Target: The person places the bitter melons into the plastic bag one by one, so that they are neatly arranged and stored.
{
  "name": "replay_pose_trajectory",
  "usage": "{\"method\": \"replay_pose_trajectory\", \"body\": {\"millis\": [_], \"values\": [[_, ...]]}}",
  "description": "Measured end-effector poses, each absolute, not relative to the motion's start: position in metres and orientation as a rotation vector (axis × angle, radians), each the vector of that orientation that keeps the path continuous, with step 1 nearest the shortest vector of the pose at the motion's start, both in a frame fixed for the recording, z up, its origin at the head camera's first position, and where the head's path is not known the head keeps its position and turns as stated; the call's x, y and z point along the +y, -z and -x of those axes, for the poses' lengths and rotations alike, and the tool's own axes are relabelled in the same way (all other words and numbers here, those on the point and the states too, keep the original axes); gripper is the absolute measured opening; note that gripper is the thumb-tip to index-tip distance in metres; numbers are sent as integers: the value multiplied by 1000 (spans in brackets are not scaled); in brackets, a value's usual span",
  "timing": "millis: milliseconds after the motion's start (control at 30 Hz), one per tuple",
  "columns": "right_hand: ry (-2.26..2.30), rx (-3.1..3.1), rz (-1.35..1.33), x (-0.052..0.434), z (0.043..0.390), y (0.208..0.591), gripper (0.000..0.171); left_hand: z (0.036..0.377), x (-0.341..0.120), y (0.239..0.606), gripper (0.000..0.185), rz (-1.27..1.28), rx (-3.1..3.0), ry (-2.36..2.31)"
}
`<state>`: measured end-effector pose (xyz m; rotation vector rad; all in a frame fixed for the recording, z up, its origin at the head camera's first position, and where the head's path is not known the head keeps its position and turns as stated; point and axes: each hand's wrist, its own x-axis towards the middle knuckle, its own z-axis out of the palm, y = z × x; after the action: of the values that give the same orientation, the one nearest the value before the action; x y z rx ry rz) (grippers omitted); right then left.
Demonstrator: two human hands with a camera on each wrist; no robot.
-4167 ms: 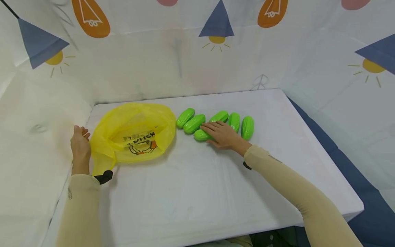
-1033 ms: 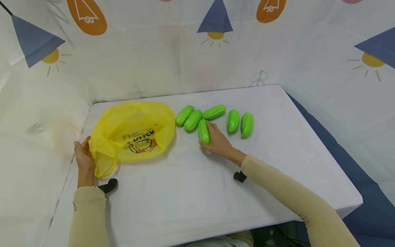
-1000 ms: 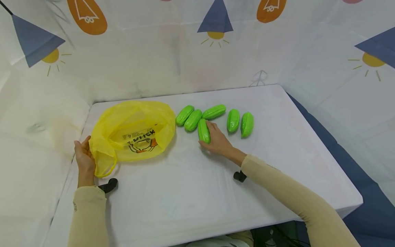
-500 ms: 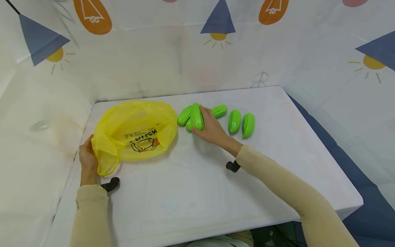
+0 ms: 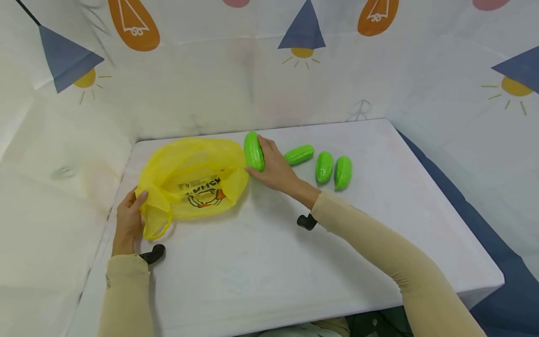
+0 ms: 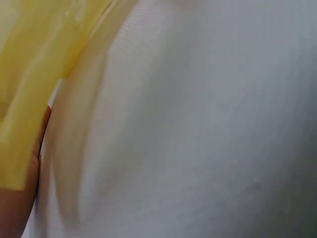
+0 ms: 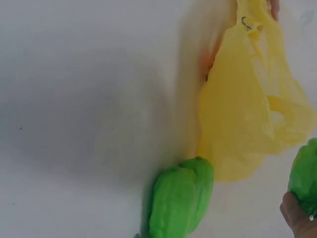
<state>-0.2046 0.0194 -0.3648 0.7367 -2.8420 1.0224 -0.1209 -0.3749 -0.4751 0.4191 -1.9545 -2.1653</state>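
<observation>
My right hand [image 5: 275,168] grips a ridged green cucumber [image 5: 253,152], held upright and raised beside the right side of a yellow plastic bag [image 5: 193,152]. The right wrist view shows the held cucumber [image 7: 304,173] at its right edge, with a thumb against it. Two cucumbers [image 7: 173,201] lie side by side against the bag there; in the head view they are hidden behind my hand. At the bag's left end, my left hand [image 5: 128,217] pinches its edge between thumb and fingers. Yellow film covers part of that hand in the left wrist view.
Right of my right hand lie three more cucumbers: a slanted one [image 5: 300,154], an upright one [image 5: 324,167] and another [image 5: 343,173] at the far right. All rest on a white table [image 5: 269,262] with a patterned white sheet [image 5: 210,84] behind.
My right hand first lay over the cucumbers, then took hold of one, lifted it and carried it left to the bag. My left thumb has come over the bag's edge.
</observation>
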Motion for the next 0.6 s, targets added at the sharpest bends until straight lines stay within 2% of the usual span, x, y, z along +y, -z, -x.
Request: {"method": "replay_pose_trajectory", "body": {"millis": [333,600], "values": [[-1046,-2822,-915,-20,189,362,88,119,-373,470,51,-500,-1966,2124],[-1036,-2802,-1100,-59,164,362,89,121,-368,467,38,-601,-1952,2108]]}}
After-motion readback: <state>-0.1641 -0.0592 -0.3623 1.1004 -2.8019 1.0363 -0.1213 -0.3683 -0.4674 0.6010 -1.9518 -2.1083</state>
